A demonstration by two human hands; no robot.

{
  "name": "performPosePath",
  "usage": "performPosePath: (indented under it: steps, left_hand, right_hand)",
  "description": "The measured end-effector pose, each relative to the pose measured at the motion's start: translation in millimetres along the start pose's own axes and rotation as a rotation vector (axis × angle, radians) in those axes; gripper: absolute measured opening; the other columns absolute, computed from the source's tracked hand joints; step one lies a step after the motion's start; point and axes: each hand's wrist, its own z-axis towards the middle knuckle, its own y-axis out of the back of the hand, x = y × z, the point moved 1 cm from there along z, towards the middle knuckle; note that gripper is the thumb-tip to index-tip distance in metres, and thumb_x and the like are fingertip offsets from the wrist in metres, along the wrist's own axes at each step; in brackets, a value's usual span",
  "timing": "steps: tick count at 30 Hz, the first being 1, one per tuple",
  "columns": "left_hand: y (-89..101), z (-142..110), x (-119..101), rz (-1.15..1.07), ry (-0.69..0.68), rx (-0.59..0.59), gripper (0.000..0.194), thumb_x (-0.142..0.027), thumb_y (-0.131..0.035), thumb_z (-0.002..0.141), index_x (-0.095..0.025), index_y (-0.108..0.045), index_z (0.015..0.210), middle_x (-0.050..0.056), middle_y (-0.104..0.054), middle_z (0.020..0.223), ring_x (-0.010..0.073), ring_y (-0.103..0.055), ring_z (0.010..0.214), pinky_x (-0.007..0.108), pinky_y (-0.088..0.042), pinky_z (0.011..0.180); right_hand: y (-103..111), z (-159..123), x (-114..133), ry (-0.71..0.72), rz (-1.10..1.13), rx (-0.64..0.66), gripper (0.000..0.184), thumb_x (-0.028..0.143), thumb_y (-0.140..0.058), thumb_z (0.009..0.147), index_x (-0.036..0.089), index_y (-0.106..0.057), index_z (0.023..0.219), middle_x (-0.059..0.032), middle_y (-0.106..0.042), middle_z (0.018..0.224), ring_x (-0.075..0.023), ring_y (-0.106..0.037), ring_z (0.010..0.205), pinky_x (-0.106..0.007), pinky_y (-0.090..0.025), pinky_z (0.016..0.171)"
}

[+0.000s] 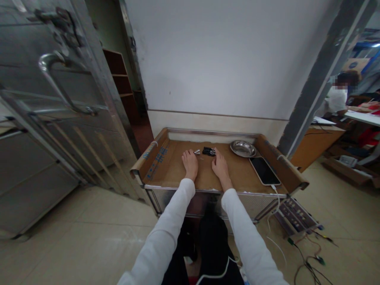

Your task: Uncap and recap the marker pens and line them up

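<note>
My left hand (pixel 190 163) rests low over the cardboard-lined top of a cart (pixel 175 174), fingers bent downward. A small shiny metal piece (pixel 197 152) sticks out to the right from its fingertips and seems pinched there. Just right of it lies a small bunch of black pieces with metal ends (pixel 208 151), side by side; their exact kind is too small to make out. My right hand (pixel 220 164) touches the right end of this bunch with its fingertips, its fingers stretched out and thumb apart.
A round steel dish (pixel 243 149) stands at the cart's back right. Before it lies a phone (pixel 265 171) with a white cable (pixel 278 198) hanging over the edge. Cardboard flaps line both sides. A metal door (pixel 56 111) is on the left; a person (pixel 337 99) sits far right.
</note>
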Motion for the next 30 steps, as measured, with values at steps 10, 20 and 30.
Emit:
performPosePath:
  steps: [10,20,30]
  left_hand:
    - [-8.5,-0.1,-1.0,0.034,-0.063,0.009,0.024,-0.013,-0.032,0.092,-0.008,-0.053,0.103,0.018,-0.055,0.108,0.0272,-0.053,0.102,0.036,-0.042,0.088]
    - [-7.6,1.9,-1.4,-0.071,-0.176,0.024,0.018,-0.012,-0.041,0.087,-0.012,-0.053,0.1,0.015,-0.056,0.106,0.026,-0.052,0.103,0.039,-0.04,0.09]
    - [-15.7,4.6,-5.7,-0.254,-0.495,0.237,0.019,-0.007,-0.044,0.08,-0.015,-0.059,0.09,0.011,-0.06,0.1,0.0235,-0.054,0.1,0.04,-0.041,0.097]
  right_hand:
    - [-3.9,-0.8,-5.3,-0.023,-0.092,0.02,0.045,0.008,-0.039,0.081,0.014,-0.057,0.122,-0.012,-0.055,0.13,-0.0224,-0.047,0.12,-0.037,-0.037,0.103]
    - [-1.3,-0.8,-2.6,-0.063,-0.198,0.073,0.039,0.013,-0.041,0.086,0.016,-0.058,0.121,-0.012,-0.056,0.127,-0.0223,-0.048,0.113,-0.035,-0.037,0.096]
    - [3.5,-1.8,3.6,-0.096,-0.279,0.11,0.037,0.015,-0.04,0.088,0.016,-0.057,0.121,-0.0124,-0.058,0.123,-0.0234,-0.049,0.109,-0.034,-0.037,0.091]
